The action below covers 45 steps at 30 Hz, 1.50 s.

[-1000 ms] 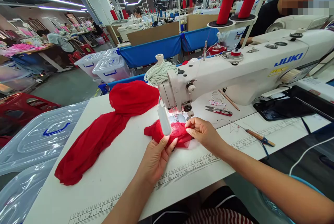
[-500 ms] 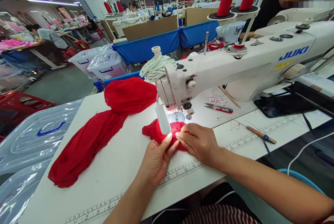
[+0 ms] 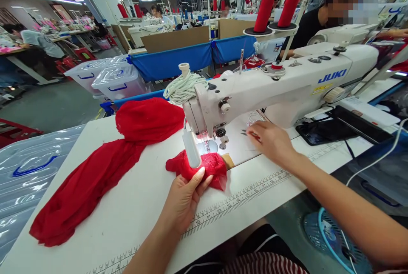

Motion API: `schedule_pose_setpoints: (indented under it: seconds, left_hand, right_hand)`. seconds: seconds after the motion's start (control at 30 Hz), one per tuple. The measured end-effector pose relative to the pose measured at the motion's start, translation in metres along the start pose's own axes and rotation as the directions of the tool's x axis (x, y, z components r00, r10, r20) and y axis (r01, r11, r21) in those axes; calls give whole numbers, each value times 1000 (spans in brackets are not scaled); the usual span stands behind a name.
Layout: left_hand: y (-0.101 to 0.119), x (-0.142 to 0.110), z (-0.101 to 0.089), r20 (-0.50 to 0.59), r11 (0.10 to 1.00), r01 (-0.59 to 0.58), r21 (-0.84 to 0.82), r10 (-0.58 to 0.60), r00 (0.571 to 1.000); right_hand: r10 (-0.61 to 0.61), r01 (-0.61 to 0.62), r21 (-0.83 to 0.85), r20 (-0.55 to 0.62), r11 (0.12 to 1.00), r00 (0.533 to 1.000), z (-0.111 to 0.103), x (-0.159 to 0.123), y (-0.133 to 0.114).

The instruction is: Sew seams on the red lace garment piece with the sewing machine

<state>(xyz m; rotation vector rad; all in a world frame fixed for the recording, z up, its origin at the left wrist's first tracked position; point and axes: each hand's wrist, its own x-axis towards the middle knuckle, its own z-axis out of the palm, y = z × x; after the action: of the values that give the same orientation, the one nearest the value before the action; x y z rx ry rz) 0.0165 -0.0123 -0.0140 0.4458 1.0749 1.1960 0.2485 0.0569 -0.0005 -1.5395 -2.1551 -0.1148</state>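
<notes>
Beneath the sewing machine's head lies a small gathered piece of sheer red fabric (image 3: 218,167) with a lacy or stitched patch. My left hand (image 3: 183,199) pinches its near edge between thumb and fingers, just below the white lamp (image 3: 192,150). To the right, my right hand (image 3: 270,140) has its fingers curled around the thread snips (image 3: 244,132) on the machine bed; only the blade tips and a bit of the handle show. A long piece of red fabric (image 3: 95,176) stretches over the left of the table. The sewing machine (image 3: 251,91) stands behind both hands.
A black phone (image 3: 325,131) lies right of the machine. Ruler markings (image 3: 236,201) run along the table's front edge. Red thread cones (image 3: 265,10) stand behind, near a co-worker in black (image 3: 307,31). Clear plastic boxes (image 3: 41,167) sit at left, a blue basket (image 3: 321,240) low at right.
My right hand has let go of the small red fabric and moved right to the thread snips. My left hand keeps its pinch. The view has turned slightly right.
</notes>
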Motion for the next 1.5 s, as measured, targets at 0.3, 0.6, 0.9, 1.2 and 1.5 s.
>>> schedule_pose_setpoints:
  seconds: [0.3, 0.6, 0.9, 1.2, 1.5]
  left_hand:
    - [2, -1, -2, 42, 1000, 8, -14, -8, 999]
    - [5, 0, -3, 33, 999, 29, -46, -28, 999]
    - [4, -1, -4, 75, 999, 26, -19, -24, 997]
    - [4, 0, -4, 76, 998, 46, -45, -43, 996]
    - [4, -2, -4, 64, 998, 20, -53, -17, 998]
  right_hand:
    - [16, -22, 23, 238, 999, 971, 13, 2, 54]
    - [-280, 201, 355, 188, 913, 941, -1, -30, -23]
    - [-413, 424, 118, -107, 898, 904, 19, -31, -57]
    - [-451, 459, 57, -116, 887, 885, 20, -26, -64]
    - [-273, 300, 271, -131, 915, 953, 25, -29, -61]
